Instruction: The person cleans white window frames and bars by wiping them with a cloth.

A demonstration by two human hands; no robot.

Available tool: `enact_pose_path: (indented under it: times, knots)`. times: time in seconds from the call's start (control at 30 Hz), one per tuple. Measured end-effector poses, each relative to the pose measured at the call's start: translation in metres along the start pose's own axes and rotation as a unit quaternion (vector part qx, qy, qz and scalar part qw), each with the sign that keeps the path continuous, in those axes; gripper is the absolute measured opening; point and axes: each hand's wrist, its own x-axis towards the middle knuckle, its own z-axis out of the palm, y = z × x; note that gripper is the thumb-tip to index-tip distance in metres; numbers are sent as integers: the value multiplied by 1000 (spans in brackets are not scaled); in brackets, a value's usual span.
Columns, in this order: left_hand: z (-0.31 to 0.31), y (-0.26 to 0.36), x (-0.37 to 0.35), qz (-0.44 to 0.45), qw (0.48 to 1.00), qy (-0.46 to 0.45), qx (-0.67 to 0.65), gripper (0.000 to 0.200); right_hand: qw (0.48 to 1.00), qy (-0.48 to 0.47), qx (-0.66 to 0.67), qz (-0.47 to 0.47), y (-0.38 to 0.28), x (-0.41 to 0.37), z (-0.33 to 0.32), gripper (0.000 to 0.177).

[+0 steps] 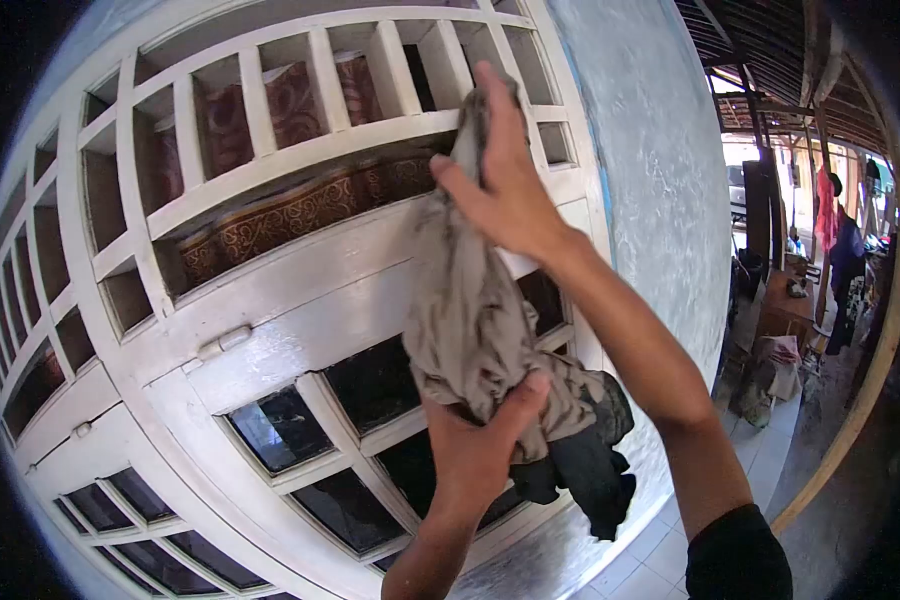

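A crumpled grey-brown cloth (460, 310) hangs in front of a white wooden door frame, with darker black fabric (590, 470) dangling from its lower end. High up, my right hand (505, 190) holds the top of the cloth against the white slatted vent (300, 150) above the door. Its thumb and fingers lie around the bunched fabric, fairly stretched. Lower down, my left hand (470, 440) grips the cloth's lower part, thumb on the near side. Some of its fingers are hidden behind the fabric.
The white door (300, 320) has small glass panes and a hinge (225, 342). Behind the slats hangs patterned red-brown fabric (290, 215). A blue-grey wall (660, 200) stands at the right, with a wooden pole (860, 400) and cluttered household items beyond.
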Motion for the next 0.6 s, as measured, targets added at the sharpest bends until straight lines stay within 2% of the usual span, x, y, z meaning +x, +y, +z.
enact_pose_path:
  times: [0.07, 0.13, 0.17, 0.23, 0.27, 0.33, 0.37, 0.4, 0.43, 0.47, 0.5, 0.57, 0.6]
  knots:
    - [-9, 15, -7, -33, 998, 35, -29, 63, 1000, -6, -12, -19, -11, 4, 18, 82]
    - [-21, 23, -17, -69, 995, 61, -31, 60, 998, -51, -32, 11, -42, 6, 29, 76]
    - [-26, 24, -23, -39, 996, 75, -9, 62, 996, -73, -43, 29, -58, 7, 33, 73]
    - [-35, 22, -37, 20, 994, 105, 30, 67, 992, -89, 84, -29, -79, 9, 46, 73]
    - [-44, 20, -44, 22, 991, 114, 64, 69, 982, -96, 149, -59, -87, 10, 51, 73]
    - [-62, 15, -60, 22, 981, 139, 135, 74, 947, -120, 295, -37, -101, 7, 56, 75]
    - [-67, 16, -69, 26, 981, 141, 129, 75, 920, -132, 367, -25, -107, 5, 58, 75]
    - [-71, 17, -78, 29, 981, 146, 123, 76, 930, -83, 350, -71, -101, 2, 63, 77]
    - [-75, 18, -86, 33, 980, 155, 116, 77, 960, -21, 260, -99, -97, -1, 57, 80]
    - [-82, 26, -93, -49, 973, 159, 159, 80, 913, -16, 407, 16, -101, -7, 50, 81]
    - [-87, 26, -99, -34, 972, 166, 161, 81, 833, -14, 537, 132, -104, -11, 41, 82]
    - [-94, 22, -109, 3, 970, 178, 166, 82, 728, -46, 666, 157, -91, -20, 25, 84]
    - [-93, 23, -112, 4, 966, 205, 157, 83, 700, -9, 697, 155, -92, -25, 21, 73]
